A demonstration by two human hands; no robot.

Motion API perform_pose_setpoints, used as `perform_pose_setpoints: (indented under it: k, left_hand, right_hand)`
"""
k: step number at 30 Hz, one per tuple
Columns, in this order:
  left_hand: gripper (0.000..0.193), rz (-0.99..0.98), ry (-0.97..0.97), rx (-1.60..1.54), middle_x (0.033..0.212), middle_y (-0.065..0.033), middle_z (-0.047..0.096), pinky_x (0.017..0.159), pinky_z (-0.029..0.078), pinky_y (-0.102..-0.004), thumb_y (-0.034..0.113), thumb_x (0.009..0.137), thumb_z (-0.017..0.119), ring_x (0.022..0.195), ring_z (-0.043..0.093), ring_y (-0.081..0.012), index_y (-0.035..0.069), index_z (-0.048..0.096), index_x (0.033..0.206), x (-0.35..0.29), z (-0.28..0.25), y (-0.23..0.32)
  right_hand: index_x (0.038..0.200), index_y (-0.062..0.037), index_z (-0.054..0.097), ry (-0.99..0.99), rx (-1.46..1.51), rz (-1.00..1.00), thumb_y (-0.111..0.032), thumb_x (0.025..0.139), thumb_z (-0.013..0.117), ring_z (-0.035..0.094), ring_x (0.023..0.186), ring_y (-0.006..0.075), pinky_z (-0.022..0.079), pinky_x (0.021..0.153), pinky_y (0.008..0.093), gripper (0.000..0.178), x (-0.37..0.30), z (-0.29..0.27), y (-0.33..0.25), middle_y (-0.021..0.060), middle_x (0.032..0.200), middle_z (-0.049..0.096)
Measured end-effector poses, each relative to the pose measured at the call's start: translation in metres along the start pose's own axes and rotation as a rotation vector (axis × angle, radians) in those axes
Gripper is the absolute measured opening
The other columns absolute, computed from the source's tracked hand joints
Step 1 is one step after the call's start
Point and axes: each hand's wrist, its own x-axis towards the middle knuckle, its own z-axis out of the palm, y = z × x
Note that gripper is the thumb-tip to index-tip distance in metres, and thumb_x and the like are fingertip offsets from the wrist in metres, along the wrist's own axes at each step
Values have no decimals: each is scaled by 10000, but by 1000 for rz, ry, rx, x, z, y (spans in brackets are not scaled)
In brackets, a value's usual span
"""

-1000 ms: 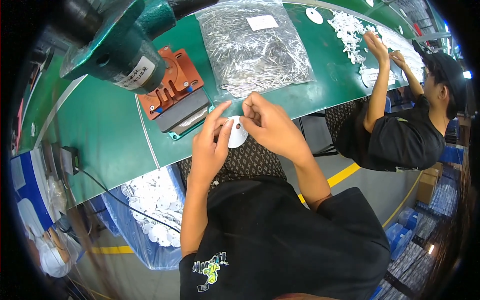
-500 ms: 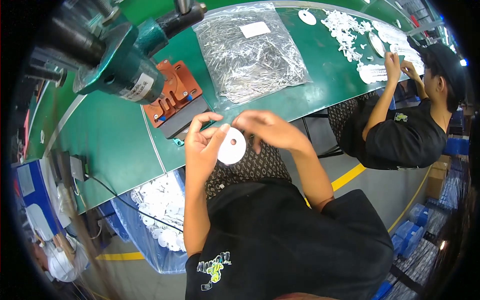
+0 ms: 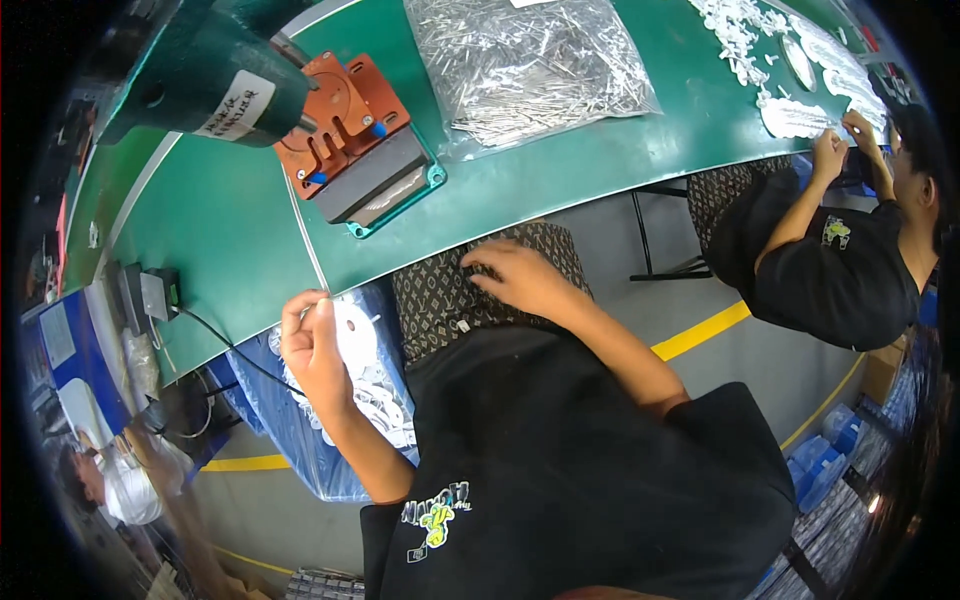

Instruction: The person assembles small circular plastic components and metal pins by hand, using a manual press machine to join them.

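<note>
My left hand (image 3: pixel 318 352) is at the table's front edge, thumb and forefinger pinched on a flat white disc (image 3: pixel 358 345) with a small hole in it. The disc overlaps a heap of similar white discs (image 3: pixel 385 408) in the blue-lined bin below, so its lower outline is hard to make out. Over my patterned lap, my right hand (image 3: pixel 525 280) hangs with its fingers apart and nothing in it.
A green press (image 3: pixel 190 85) stands over an orange fixture (image 3: pixel 345 125) at the back left. Beside it lies a clear bag of thin metal pins (image 3: pixel 540 75). To the right, a co-worker (image 3: pixel 830 250) handles white parts. A black cable (image 3: pixel 235 350) crosses the bin.
My left hand has carried the disc left and down, from in front of the fixture to above the bin. My right hand has come away from the disc toward my lap. The view has shifted.
</note>
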Motion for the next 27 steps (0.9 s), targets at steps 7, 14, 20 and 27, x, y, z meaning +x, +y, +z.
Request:
perform_pose_setpoints:
  k: [7,14,20,27]
  left_hand:
    - [106,19,-4,117,774,-15,617,600,431,-196,38,957,567,636,525,-46,14,577,1060,-14,5,-4]
    - [105,-30,26,74,832,-45,653,614,441,-196,-2,948,576,695,611,-72,-2,581,1053,-24,1,-16]
    - [101,-60,12,54,798,-37,650,601,428,-191,14,952,582,687,610,-69,-1,585,1051,-22,3,-20]
    - [109,-109,-30,100,752,-8,642,587,384,-164,30,952,591,671,583,-35,0,589,1057,-22,-4,-27]
  right_hand:
    - [1058,-8,574,-198,-168,-58,-19,803,577,596,1007,379,517,828,453,255,-10,77,41,176,1019,601]
    - [1045,17,607,-9,-486,-14,-109,760,659,493,1128,306,398,935,406,316,-4,59,34,136,1122,576]
    - [1000,-8,691,-166,-866,-140,-142,790,595,513,1122,269,352,1003,415,267,3,81,44,118,1158,611]
    - [1018,-37,724,71,-1013,-102,-160,851,549,514,1176,237,332,1046,399,271,18,95,54,90,1172,626]
